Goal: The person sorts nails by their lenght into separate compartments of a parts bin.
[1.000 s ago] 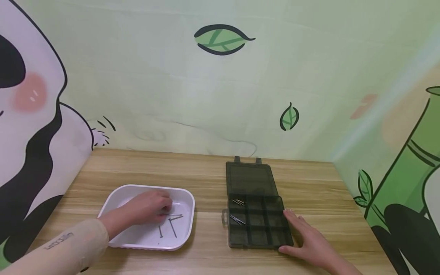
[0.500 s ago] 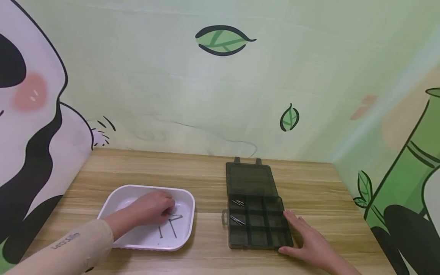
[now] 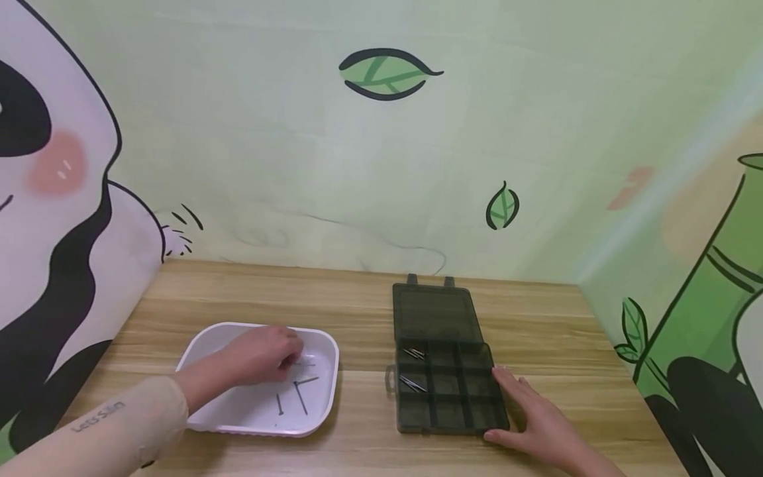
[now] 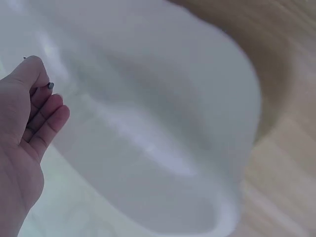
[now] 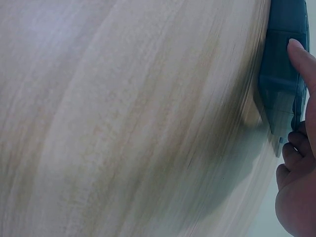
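"What has the left hand (image 3: 268, 354) got?"

"A pinch on something thin, most likely a nail (image 4: 51, 86). Its small grey end pokes out beside the thumb. The other fingers curl loosely below. Something that slender probably calls for fingertips rather than a palm."

"And where is that nail?"

"Over the white tray (image 3: 335, 361), towards its far side. A few loose nails (image 3: 301, 399) lie below the hand, two of them meeting at their ends. The raised rim likely stops them rolling off."

"The right hand (image 3: 539, 421) looks idle."

"It's touching the dark box (image 3: 447, 412), though: fingers relaxed and spread, forefinger against the right edge, thumb at the near corner. Nothing is clasped; I'd call it a brace, since a light box could slide."

"What's inside?"

"Two little bundles in the left column: one (image 3: 414, 353) in the far compartment, one (image 3: 411, 383) in the middle. The dividers keep them apart."

"Why is the lid (image 3: 434, 311) back like that?"

"Folded away towards the wall (image 3: 286, 146), it leaves every compartment reachable. Tray and box sit side by side on the table (image 3: 363, 318), a gap between them, one near each hand."
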Tool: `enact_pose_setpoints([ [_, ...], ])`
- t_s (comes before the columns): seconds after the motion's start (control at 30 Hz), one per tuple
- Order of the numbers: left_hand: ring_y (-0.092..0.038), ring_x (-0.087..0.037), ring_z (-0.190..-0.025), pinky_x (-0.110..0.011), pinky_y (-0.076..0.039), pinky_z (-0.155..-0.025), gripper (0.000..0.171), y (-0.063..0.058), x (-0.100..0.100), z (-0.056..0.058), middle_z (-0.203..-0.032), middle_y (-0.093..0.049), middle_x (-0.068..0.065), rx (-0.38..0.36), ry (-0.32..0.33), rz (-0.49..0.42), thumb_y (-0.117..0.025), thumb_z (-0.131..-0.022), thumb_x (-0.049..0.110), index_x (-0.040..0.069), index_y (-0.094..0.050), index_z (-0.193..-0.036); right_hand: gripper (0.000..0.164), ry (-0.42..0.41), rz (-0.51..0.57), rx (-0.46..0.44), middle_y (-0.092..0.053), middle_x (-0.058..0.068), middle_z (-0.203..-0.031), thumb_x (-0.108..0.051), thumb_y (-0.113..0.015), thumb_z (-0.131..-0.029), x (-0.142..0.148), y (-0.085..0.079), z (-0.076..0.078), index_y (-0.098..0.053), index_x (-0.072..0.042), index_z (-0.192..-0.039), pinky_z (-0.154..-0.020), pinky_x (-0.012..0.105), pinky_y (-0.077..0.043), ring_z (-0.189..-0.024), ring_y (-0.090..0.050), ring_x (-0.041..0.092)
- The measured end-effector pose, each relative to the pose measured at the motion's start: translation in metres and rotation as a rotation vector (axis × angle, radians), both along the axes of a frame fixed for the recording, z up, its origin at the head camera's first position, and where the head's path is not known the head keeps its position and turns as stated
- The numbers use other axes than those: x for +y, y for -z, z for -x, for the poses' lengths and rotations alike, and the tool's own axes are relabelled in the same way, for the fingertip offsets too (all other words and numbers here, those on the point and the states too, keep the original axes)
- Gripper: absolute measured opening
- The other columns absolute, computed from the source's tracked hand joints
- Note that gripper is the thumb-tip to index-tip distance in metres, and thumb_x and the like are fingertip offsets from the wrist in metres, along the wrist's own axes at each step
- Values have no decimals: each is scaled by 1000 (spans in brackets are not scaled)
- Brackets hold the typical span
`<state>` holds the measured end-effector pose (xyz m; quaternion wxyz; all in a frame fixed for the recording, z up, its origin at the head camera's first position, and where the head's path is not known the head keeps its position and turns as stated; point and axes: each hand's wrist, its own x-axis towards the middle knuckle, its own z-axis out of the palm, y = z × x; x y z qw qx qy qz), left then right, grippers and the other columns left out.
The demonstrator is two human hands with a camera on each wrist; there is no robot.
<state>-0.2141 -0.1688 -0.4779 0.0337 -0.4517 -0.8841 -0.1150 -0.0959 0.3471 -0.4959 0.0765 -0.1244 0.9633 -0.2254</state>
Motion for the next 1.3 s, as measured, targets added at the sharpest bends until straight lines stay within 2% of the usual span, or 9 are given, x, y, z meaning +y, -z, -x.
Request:
enact_pose_setpoints([
  [0.2, -40, -3, -62, -22, -35, -54, 31, -23, 11, 2, -72, -45, 12, -12, 9, -3, -75, -72, -3, 20, -54, -73, 110, 2, -7, -2, -43, 19, -166, -68, -82, -82, 1, 0, -1, -40, -9, -164, -116, 65, -37, -149, -42, 50],
  [0.37, -40, -4, -63, -20, -35, -54, 30, -38, 26, 7, -72, -44, 11, 30, 57, -18, -72, -71, -5, 19, -54, -73, 110, 9, -7, -12, -42, 19, -167, -68, -81, -82, 1, 0, -1, -40, -10, -165, -116, 66, -38, -149, -41, 51],
  [0.6, -47, -7, -68, -22, -43, -60, 26, -54, 54, 14, -74, -51, 9, 61, 103, 55, -72, -77, -3, 18, -57, -75, 109, 13, 4, -16, -42, 20, -167, -67, -82, -82, 1, 0, -1, -40, -10, -165, -114, 68, -38, -149, -40, 54],
  [0.73, -50, -9, -71, -24, -46, -63, 23, -58, 70, 17, -76, -55, 7, 47, 121, 96, -72, -79, -2, 17, -60, -77, 109, 10, 8, -6, -42, 20, -167, -67, -82, -82, 1, 0, -1, -40, -10, -165, -114, 68, -38, -149, -40, 54],
  [0.87, -50, -9, -71, -24, -45, -63, 21, -59, 86, 20, -76, -55, 7, 71, 158, 109, -71, -80, -1, 17, -60, -78, 109, 12, 4, -6, -42, 20, -167, -67, -82, -82, 1, 0, 0, -40, -10, -165, -115, 68, -38, -149, -40, 54],
  [1.13, -48, -10, -70, -23, -41, -61, 23, -59, 117, 22, -74, -49, 8, 96, 220, 90, -72, -83, 0, 17, -58, -77, 109, 7, 7, -4, -41, 19, -167, -67, -81, -82, 1, 1, 0, -40, -10, -165, -116, 67, -37, -149, -40, 53],
  [1.3, -51, -12, -73, -24, -42, -61, 23, -59, 134, 22, -75, -51, 7, 125, 261, 89, -71, -82, 0, 17, -56, -75, 108, -2, 11, 7, -42, 19, -167, -67, -81, -82, 1, 1, 0, -40, -10, -165, -116, 67, -38, -149, -41, 53],
])
